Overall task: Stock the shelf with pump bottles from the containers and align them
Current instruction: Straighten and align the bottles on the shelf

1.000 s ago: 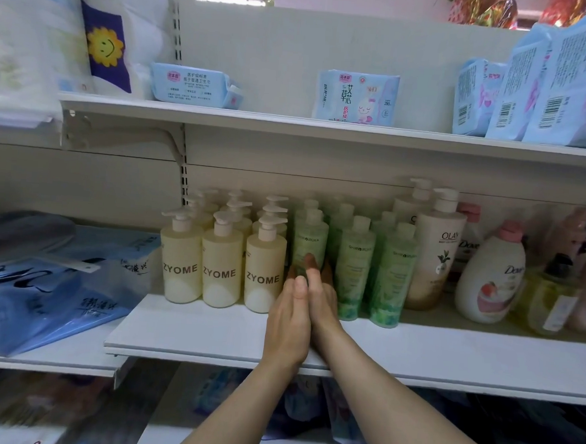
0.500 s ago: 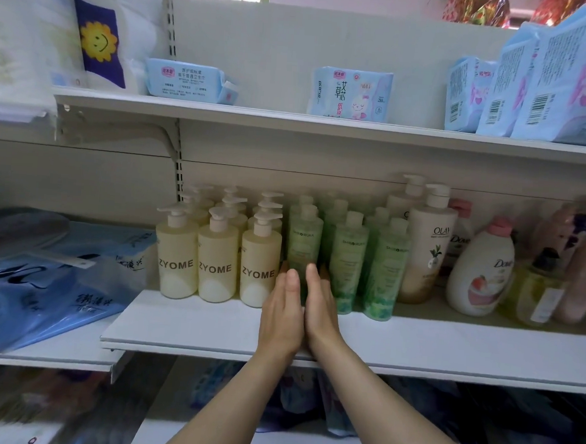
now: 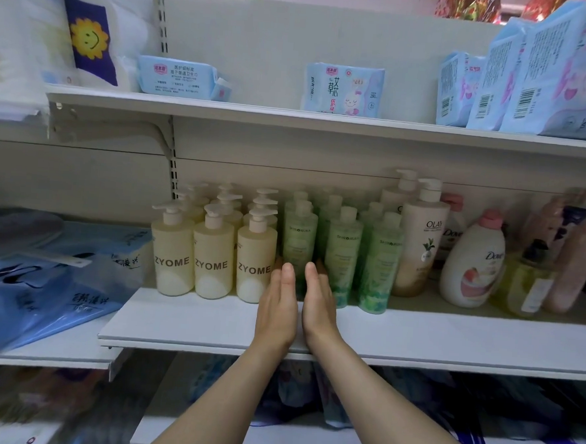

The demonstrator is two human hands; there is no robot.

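Note:
Cream ZYOME pump bottles (image 3: 212,261) stand in three rows on the white middle shelf (image 3: 415,335), labels facing me. Right of them stand rows of green bottles (image 3: 342,255). My left hand (image 3: 277,310) and my right hand (image 3: 319,309) reach in side by side over the shelf, fingers straight, palms facing each other with a small gap. Their fingertips flank the front-left green bottle (image 3: 299,236), which stands a little further back than its neighbours. The lower part of that bottle is hidden behind my hands.
A tall Olay bottle (image 3: 420,243), a white Dove bottle (image 3: 472,263) and pink and yellow bottles (image 3: 556,262) fill the shelf's right end. Blue plastic packs (image 3: 41,282) lie on the lower left shelf. Tissue and pad packs (image 3: 344,89) sit on the upper shelf.
My hands were pressed together against the green bottle; now they have parted slightly and slid a little back. The view has shifted slightly.

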